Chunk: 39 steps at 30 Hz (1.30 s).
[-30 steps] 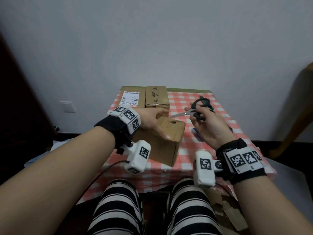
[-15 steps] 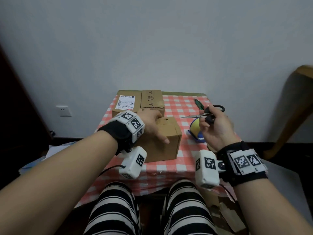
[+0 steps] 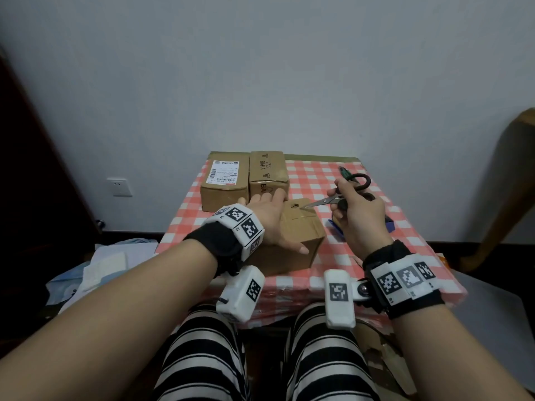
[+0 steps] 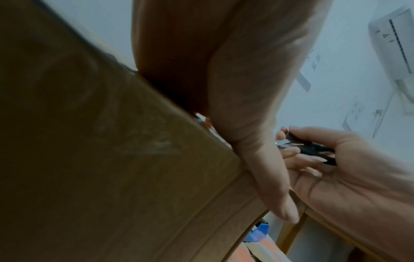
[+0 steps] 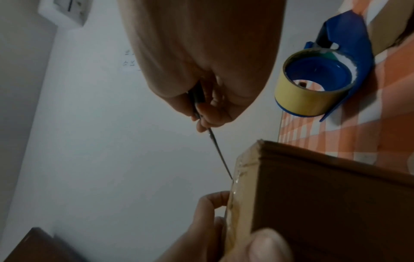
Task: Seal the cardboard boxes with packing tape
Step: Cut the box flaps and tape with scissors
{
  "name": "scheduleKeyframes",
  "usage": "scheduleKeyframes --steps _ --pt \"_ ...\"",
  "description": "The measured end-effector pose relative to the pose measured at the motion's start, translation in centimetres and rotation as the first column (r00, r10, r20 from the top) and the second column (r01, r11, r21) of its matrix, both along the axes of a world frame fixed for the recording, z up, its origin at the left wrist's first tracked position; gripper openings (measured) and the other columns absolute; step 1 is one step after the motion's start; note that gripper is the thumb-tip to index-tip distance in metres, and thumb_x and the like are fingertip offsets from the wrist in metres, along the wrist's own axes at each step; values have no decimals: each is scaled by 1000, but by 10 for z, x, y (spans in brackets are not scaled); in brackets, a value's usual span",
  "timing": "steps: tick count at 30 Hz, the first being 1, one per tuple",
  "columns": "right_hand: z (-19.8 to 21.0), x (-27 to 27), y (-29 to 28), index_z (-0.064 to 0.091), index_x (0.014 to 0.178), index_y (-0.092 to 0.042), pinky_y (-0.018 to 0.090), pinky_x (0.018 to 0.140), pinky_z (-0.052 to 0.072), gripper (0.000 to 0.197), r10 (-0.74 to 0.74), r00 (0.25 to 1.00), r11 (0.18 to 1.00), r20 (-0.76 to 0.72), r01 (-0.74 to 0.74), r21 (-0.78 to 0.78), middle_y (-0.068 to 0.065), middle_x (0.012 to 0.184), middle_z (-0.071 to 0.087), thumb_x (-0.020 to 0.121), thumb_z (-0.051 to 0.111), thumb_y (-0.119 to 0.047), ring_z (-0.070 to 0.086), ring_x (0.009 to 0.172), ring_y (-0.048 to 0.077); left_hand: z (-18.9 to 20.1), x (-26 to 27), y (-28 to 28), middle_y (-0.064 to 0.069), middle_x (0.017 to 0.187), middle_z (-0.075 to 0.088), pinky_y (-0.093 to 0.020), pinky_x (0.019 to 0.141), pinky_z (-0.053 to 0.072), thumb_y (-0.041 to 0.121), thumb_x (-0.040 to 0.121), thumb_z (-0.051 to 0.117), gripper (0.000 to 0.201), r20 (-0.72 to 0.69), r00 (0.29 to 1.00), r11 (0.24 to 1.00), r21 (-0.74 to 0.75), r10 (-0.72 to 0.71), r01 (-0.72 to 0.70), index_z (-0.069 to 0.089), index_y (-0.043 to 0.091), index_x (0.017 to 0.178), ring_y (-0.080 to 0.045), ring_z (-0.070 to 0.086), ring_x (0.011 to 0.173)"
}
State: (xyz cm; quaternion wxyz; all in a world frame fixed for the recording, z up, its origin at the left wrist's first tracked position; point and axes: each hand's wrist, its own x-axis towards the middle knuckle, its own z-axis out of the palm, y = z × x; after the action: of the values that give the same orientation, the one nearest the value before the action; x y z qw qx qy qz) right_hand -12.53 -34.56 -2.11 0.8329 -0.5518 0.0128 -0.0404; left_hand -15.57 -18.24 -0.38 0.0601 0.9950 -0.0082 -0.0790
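Note:
A small brown cardboard box (image 3: 307, 241) sits near the front of the checked table (image 3: 318, 180), with clear tape glinting on its top edge (image 5: 237, 177). My left hand (image 3: 278, 218) lies over its top, thumb (image 4: 271, 180) down the right side, holding it. My right hand (image 3: 351, 206) grips black-handled scissors (image 3: 327, 200) with the blades together. Their tip touches the box's top right edge. A blue dispenser with yellow packing tape (image 5: 313, 83) lies on the table to the right, mostly hidden behind my right hand in the head view.
Two more cardboard boxes stand at the back left, one with a white label (image 3: 225, 180), one printed (image 3: 269, 172). A green-handled tool (image 3: 344, 171) lies at the back right. A wooden chair (image 3: 509, 192) stands to the right. Papers (image 3: 101, 267) lie on the floor at the left.
The box, tipped up on an edge a second ago, now sits flat under my left hand. My right hand swung the scissors out to the right, then brought their tip to the box top.

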Motion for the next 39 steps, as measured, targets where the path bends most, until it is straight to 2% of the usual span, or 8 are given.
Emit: scheduleKeyframes --steps 6,11,15,21,24,29,33,39 --pt "0 -6 5 62 98 4 18 42 36 23 -9 996 985 90 25 -171 -8 51 56 98 57 -18 43 43 7 6 -6 1 -3 139 42 -47 106 27 75 64 66 99 -25 1000 998 -55 -1 -1 26 23 139 -24 39 127" --pt "4 -12 11 63 76 -10 25 53 40 24 -1 979 959 202 58 -277 2 65 61 97 59 -19 49 51 9 10 -9 -2 -6 141 40 -46 107 25 67 71 68 93 -29 1000 997 -71 -1 -1 26 22 140 -25 36 130" --pt "1 -14 14 63 79 -16 32 63 45 19 -3 961 912 275 116 -394 1 73 66 96 60 -25 55 58 8 9 -11 -2 -5 141 40 -45 107 25 66 71 69 93 -9 1000 997 -83 2 -3 26 22 141 -25 35 130" --pt "-5 -18 17 60 83 -16 33 65 48 17 13 950 899 312 126 -420 -2 75 65 97 58 -26 56 63 8 10 -12 -2 -5 139 42 -43 105 26 64 71 71 91 4 1000 995 -99 17 -17 28 23 139 -24 37 128" --pt "-9 -18 19 58 81 -19 36 68 49 17 27 943 900 331 122 -419 1 77 65 97 57 -25 58 68 12 10 -12 -1 -5 139 42 -42 104 26 64 71 71 90 -5 1000 994 -105 19 -19 28 23 139 -24 37 128" --pt "-16 -18 21 59 89 -20 28 73 51 12 33 933 896 358 132 -425 0 83 67 99 54 -23 62 76 10 12 -10 0 -4 140 41 -42 105 26 64 72 70 89 -20 999 994 -109 26 -28 28 23 140 -24 37 129" --pt "-19 -17 19 59 87 -24 39 86 56 14 1 958 949 287 89 -301 -2 82 71 100 54 -23 68 88 19 14 -9 0 -5 143 39 -42 107 26 65 73 69 92 -46 999 995 -99 28 -33 25 23 142 -25 36 131" --pt "-20 -12 13 62 89 -16 45 95 54 16 -4 990 992 140 22 -124 1 85 72 101 53 -22 69 93 24 16 -10 -1 -5 144 39 -44 108 26 65 73 68 93 -64 998 995 -98 28 -34 24 23 143 -26 36 131"
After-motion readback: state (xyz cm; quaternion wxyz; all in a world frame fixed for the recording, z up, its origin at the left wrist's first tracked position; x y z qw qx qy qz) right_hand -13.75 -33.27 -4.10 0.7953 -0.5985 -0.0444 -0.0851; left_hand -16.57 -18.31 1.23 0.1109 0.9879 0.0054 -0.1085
